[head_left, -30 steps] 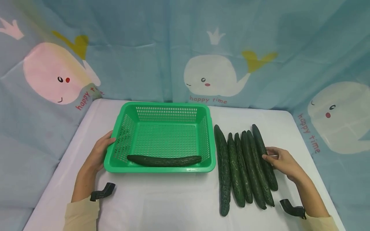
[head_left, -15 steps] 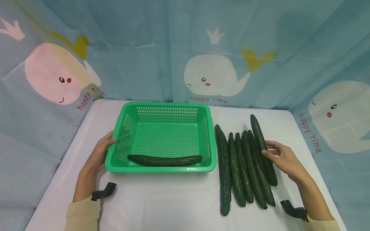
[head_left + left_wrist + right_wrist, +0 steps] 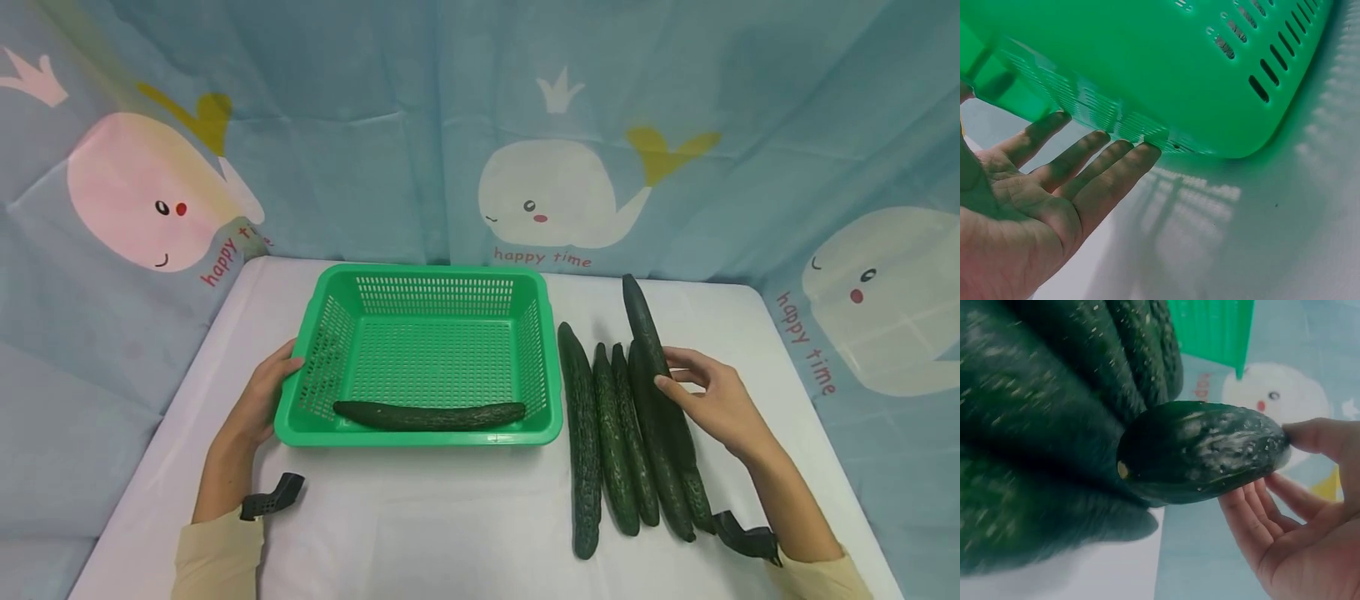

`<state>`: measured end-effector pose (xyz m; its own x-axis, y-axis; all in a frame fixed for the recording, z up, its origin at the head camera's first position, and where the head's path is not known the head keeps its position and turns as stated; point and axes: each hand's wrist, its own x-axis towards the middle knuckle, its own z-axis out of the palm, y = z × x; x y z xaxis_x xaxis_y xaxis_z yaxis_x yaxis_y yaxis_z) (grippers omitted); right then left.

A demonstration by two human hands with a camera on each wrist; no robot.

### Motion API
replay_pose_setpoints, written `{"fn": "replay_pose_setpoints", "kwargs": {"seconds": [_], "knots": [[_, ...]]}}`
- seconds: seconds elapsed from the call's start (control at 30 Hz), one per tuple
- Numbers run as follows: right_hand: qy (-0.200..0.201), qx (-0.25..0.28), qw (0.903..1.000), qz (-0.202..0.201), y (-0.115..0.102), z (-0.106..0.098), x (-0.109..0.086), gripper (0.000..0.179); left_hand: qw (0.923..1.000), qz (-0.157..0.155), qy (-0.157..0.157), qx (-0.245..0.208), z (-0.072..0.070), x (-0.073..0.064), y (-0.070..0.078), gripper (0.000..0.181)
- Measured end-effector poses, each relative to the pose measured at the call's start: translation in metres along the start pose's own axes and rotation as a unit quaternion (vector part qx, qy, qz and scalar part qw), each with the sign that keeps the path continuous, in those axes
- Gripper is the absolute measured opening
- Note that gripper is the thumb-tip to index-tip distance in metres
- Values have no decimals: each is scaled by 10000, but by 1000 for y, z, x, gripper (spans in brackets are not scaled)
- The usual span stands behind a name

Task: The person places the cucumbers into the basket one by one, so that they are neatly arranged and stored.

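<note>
My right hand (image 3: 712, 400) pinches a long dark green cucumber (image 3: 640, 312) between thumb and fingers. That cucumber is raised and tilted, its far end pointing up and to the left, and its lower part overlaps the row below. In the right wrist view, one rounded end of the held cucumber (image 3: 1204, 453) faces the camera. My left hand (image 3: 258, 396) holds the left side of a green plastic basket (image 3: 420, 439), thumb at the rim. Its fingers (image 3: 1116, 181) reach against the outside of the basket in the left wrist view. One cucumber (image 3: 427, 417) lies crosswise inside, along the near wall.
Several more cucumbers (image 3: 583, 467) lie side by side on the white tabletop (image 3: 450, 517), just right of the basket. A blue curtain (image 3: 360, 167) with whale prints hangs behind and at both sides. A black wrist device (image 3: 273, 497) sits on each forearm.
My right hand has lifted the rightmost cucumber off the table and carried it up and leftward over its neighbours. The left hand and basket have hardly moved.
</note>
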<state>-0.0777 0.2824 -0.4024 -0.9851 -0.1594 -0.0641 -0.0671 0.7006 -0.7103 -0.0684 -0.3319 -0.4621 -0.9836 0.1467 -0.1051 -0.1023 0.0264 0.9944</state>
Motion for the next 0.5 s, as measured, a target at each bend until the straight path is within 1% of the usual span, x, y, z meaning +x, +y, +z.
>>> {"fn": "replay_pose_setpoints", "kwargs": {"seconds": [0.2,0.5], "knots": [[-121,76,9995,-277,-18,8,11,58,9999,-106,107,42,0,0,-1,67],[-222,25,9967,-786,-46,15,28,53,9996,-134,168,168,1,1,0,67]]}}
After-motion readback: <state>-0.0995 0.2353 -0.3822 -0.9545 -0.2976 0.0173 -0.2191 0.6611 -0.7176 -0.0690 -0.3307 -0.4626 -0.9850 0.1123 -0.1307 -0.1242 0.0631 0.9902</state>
